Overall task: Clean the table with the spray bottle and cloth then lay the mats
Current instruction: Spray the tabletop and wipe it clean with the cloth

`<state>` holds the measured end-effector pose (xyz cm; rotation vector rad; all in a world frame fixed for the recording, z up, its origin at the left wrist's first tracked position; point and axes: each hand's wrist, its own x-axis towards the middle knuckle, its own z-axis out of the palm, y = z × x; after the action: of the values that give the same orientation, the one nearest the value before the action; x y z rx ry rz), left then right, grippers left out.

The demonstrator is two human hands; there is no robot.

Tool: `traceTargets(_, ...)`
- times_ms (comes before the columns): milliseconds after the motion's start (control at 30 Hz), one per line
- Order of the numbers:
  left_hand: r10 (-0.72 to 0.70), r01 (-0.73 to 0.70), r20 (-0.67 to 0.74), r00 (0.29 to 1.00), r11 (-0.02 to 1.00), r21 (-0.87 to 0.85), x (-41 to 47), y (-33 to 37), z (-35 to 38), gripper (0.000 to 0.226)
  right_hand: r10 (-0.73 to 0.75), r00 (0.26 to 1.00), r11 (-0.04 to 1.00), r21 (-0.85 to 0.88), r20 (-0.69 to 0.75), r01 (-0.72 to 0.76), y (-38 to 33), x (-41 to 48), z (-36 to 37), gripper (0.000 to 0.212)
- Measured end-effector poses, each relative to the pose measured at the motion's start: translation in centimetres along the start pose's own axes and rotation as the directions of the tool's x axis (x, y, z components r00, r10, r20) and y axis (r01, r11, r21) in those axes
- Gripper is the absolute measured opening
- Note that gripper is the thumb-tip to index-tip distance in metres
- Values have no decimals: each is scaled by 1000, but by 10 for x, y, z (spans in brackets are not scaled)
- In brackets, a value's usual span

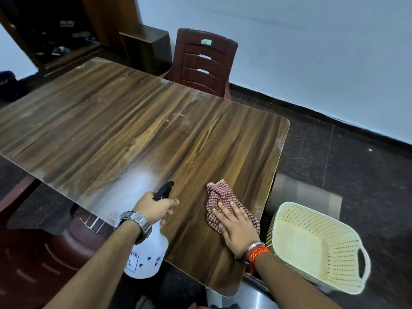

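Observation:
My left hand (153, 208) grips the neck and trigger of a white spray bottle (148, 255) with a black nozzle, held above the near edge of the wooden table (133, 121). A white mist spreads over the tabletop to the left of the nozzle. A red-and-white checked cloth (219, 195) lies crumpled on the table near its right end. My right hand (237, 228) presses flat on the cloth with straight fingers. No mats are in view.
A cream perforated plastic basket (316, 246) sits just off the table's right near corner. One brown plastic chair (202, 61) stands at the far side, and another (33, 253) is at the near left. A dark cabinet is behind.

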<state>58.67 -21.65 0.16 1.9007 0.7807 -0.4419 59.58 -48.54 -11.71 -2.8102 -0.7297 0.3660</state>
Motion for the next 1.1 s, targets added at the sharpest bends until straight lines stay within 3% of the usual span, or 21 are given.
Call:
traceTargets(267, 38, -39, 24, 999, 999, 19, 1, 16, 35, 26, 109, 991, 993, 54, -77, -105, 18, 4, 2, 52)
traceTargets(467, 95, -106, 97, 991, 988, 110, 7, 25, 41, 31, 327, 926, 933, 219, -188, -285, 46, 34, -16, 52)
traceTargets(567, 155, -172, 118, 981, 974, 149, 10, 39, 47, 30, 535, 803, 781, 517, -263, -351, 68, 38, -35, 55)
traceTargets(633, 209, -229, 141, 968, 963, 140, 10, 53, 55, 27, 736, 624, 577, 727, -264, -373, 81, 29, -54, 50)
traceTargets(700, 257, -282, 182, 949, 951, 130, 10, 68, 66, 24, 845, 475, 436, 829, -245, -349, 91, 12, -72, 43)
traceTargets(767, 307, -340, 234, 923, 933, 118, 9, 83, 79, 24, 892, 386, 367, 877, -236, -311, 98, -10, -86, 37)
traceTargets(900, 402, -459, 355, 844, 884, 91, -3, 115, 117, 23, 930, 291, 317, 892, -225, -321, 102, -56, -102, 32)
traceTargets(1100, 530, -603, 461, 712, 798, 14, -32, 146, 192, 21, 927, 183, 374, 842, -328, -389, 104, -115, -121, 32)
